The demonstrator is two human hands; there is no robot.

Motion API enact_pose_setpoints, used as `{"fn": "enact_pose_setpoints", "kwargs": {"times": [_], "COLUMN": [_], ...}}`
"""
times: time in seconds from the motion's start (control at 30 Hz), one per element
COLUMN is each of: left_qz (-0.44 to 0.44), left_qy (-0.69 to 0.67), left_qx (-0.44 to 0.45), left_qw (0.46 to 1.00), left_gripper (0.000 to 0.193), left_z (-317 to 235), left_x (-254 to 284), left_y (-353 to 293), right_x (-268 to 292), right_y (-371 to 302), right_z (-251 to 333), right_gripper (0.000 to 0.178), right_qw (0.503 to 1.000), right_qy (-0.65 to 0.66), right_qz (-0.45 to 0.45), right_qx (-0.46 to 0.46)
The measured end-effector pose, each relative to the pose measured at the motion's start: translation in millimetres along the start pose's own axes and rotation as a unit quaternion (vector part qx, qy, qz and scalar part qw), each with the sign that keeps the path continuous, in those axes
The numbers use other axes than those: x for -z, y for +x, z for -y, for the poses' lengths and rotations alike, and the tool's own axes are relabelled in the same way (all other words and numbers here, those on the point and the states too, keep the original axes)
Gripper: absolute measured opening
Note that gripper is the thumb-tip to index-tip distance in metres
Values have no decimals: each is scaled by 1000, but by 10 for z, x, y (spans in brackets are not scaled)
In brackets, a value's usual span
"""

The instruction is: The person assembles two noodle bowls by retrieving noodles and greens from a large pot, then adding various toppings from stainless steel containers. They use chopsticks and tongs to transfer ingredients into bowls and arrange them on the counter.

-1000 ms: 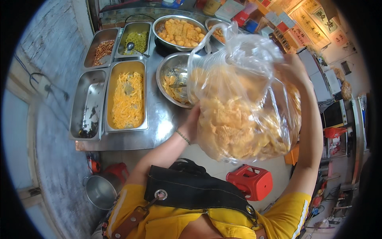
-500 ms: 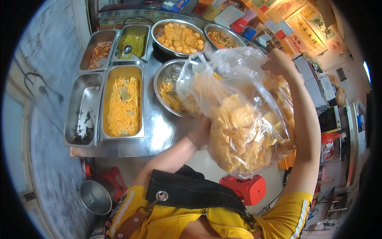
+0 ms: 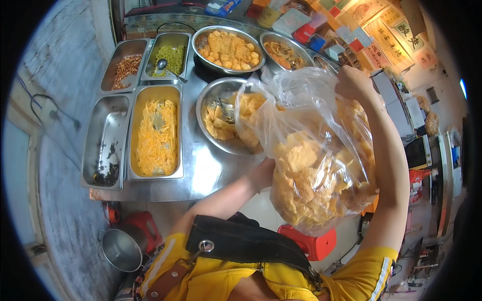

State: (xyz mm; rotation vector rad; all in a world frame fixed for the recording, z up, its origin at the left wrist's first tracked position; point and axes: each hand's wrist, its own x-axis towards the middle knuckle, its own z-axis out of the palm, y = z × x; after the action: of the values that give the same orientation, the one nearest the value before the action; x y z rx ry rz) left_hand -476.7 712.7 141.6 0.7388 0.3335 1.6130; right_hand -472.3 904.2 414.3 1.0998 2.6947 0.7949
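Note:
A big clear plastic bag (image 3: 306, 188) bulges with thin golden fried crisps. Its opening lies over a round steel bowl (image 3: 202, 128), which holds similar yellow pieces and a metal utensil with tines (image 3: 227, 108). My right hand (image 3: 354, 83) is closed on the upper right part of the bag, its fingertips partly out of sight. Against the bag's lower left side, my left hand (image 3: 265, 173) holds it up, with the fingers hidden behind the plastic. Some crisps (image 3: 248, 108) show at the bag's mouth above the bowl.
On the steel table (image 3: 203, 170) stand trays of yellow shreds (image 3: 156, 135), dark scraps (image 3: 104, 173), peanuts (image 3: 128, 70) and chopped greens (image 3: 173, 57) with a spoon. Beyond are bowls of round fried pieces (image 3: 231, 50) and mixed food (image 3: 285, 55). A red stool (image 3: 316, 246) stands below.
The bag has moved slightly down and to the right with both hands. More of the bowl, its yellow pieces and the utensil now shows.

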Motion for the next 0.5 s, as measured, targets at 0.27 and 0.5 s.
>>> {"fn": "enact_pose_setpoints", "kwargs": {"times": [0.27,0.5], "left_qz": [10,24], "left_qy": [-242,-234], "left_qx": [102,108], "left_qw": [965,966], "left_gripper": [47,44], "left_z": [166,-12], "left_x": [403,369], "left_y": [24,48], "right_x": [332,509], "right_y": [-205,-388], "right_z": [-221,-399], "right_gripper": [25,15], "right_qw": [994,977], "right_qy": [85,194], "right_qz": [50,25], "right_qx": [-47,-79]}}
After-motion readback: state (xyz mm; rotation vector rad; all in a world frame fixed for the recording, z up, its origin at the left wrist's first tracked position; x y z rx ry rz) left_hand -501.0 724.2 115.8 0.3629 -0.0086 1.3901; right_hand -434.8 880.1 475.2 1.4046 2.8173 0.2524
